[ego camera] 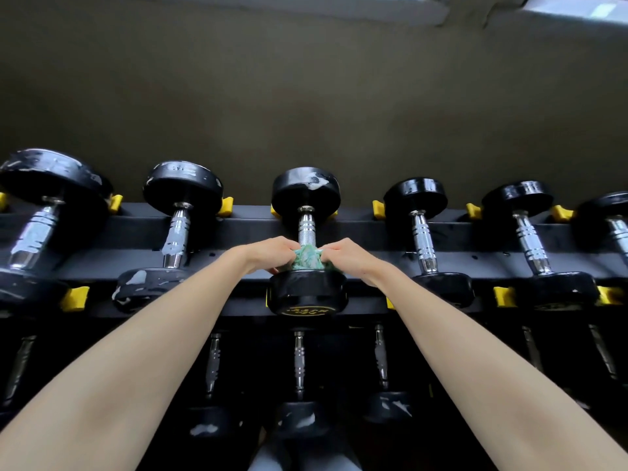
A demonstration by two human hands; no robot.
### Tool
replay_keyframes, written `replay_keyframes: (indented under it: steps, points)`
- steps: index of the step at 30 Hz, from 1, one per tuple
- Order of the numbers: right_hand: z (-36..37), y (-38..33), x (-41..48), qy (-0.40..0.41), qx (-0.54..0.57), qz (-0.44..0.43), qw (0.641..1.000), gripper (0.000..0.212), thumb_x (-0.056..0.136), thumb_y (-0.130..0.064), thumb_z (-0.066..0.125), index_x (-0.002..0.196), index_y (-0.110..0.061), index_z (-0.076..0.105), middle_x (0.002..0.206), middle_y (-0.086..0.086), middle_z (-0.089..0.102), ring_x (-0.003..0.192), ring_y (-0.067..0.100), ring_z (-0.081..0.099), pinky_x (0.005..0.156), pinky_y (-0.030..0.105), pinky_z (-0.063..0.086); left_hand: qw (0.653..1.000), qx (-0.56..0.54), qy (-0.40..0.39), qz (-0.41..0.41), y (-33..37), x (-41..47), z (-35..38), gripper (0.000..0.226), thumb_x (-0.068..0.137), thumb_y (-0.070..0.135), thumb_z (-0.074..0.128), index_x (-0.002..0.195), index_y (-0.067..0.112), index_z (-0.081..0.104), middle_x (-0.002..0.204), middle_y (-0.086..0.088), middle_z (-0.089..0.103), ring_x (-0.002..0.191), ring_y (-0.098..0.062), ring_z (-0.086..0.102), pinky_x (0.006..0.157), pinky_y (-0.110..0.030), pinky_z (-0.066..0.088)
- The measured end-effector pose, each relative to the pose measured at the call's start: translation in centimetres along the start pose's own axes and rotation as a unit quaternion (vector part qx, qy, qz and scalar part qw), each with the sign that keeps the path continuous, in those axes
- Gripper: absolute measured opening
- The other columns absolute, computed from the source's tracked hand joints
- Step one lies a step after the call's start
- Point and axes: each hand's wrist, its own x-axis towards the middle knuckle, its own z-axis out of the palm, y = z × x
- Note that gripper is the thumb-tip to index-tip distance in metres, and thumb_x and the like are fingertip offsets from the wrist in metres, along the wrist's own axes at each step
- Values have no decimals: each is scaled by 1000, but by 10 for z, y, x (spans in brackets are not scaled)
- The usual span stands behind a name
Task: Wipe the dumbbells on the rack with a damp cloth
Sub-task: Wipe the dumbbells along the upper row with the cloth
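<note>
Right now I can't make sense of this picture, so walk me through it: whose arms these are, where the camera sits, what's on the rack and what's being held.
There is no machine here. The single picture comes from a wide-angle camera worn on a person's head, looking forward and down, so the two bare arms reaching in from the bottom are the wearer's own.

In front is a black rack with yellow cradles. Black dumbbells with chrome handles lie across its top tier, and more sit on a darker tier below.

The left hand and right hand meet at the middle dumbbell. Between them they hold a green cloth bunched around the near end of its handle, just above the nearer weight. The fingers of both hands are closed on the cloth.

Several weights show pale scuffs or patches.
</note>
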Motion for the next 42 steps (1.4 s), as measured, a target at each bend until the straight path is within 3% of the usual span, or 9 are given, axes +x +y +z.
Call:
replay_keyframes:
  steps: [4,8,17,20,23,28,34,38,42]
  points:
    - [-5,-17,-18,-2,-37,5,999,32,76,-9,48,49,-19,35,60,-4,35,64,13,27,58,29,26,1000,24,-8,-5,5,-14,-3,33,88,12,39,104,23,65,99,0,65,89,-14,56,82,-28,47]
    - [-8,-28,-33,22,-41,6,999,46,78,-8,49,34,-19,42,57,-5,37,58,11,29,53,24,27,999,41,2,1,11,-29,-7,35,84,7,40,108,19,62,106,0,64,101,-17,58,95,-36,45]
    - [-7,-47,-60,44,-12,-29,999,36,75,-5,46,53,-21,23,59,-5,23,62,12,18,57,30,15,998,33,35,37,19,-59,-13,34,84,4,36,108,9,59,121,-6,58,115,-21,52,97,-36,43]
    - [-8,-53,-76,32,11,-33,999,34,79,-4,45,55,-20,25,59,-6,26,57,11,22,54,24,18,997,31,44,55,22,-73,-18,19,82,4,37,89,5,55,105,-9,59,101,-23,55,95,-37,46]
    - [-6,-54,-90,0,120,-27,992,20,86,-4,40,73,-8,55,75,1,56,64,10,51,60,18,42,995,-51,49,68,23,-88,-23,10,82,6,40,74,9,46,81,-7,46,73,-22,46,88,-38,52]
    - [5,-47,-107,2,335,8,942,27,94,-6,33,102,-2,59,99,14,68,87,27,67,80,40,57,975,-195,59,92,24,-107,-18,19,94,19,46,93,6,61,79,-7,65,69,-20,63,63,-28,55]
    - [14,-36,-118,-17,407,62,911,55,97,-43,26,117,-2,56,112,19,64,96,33,63,79,42,53,960,-28,216,174,28,-105,-1,21,94,24,51,78,10,49,62,0,42,60,-16,42,47,-23,40]
    - [16,-31,-123,-66,464,39,883,80,92,-66,18,116,-1,59,113,18,65,102,30,63,81,40,54,922,86,296,233,36,-111,13,16,91,26,56,95,10,56,77,2,51,74,-18,47,64,-29,36]
    - [17,-27,-123,-96,537,-4,838,74,91,-67,25,123,-9,57,120,15,64,113,28,59,94,42,51,969,-56,124,208,46,-127,19,25,88,28,52,99,9,64,96,0,59,68,-22,64,68,-34,56]
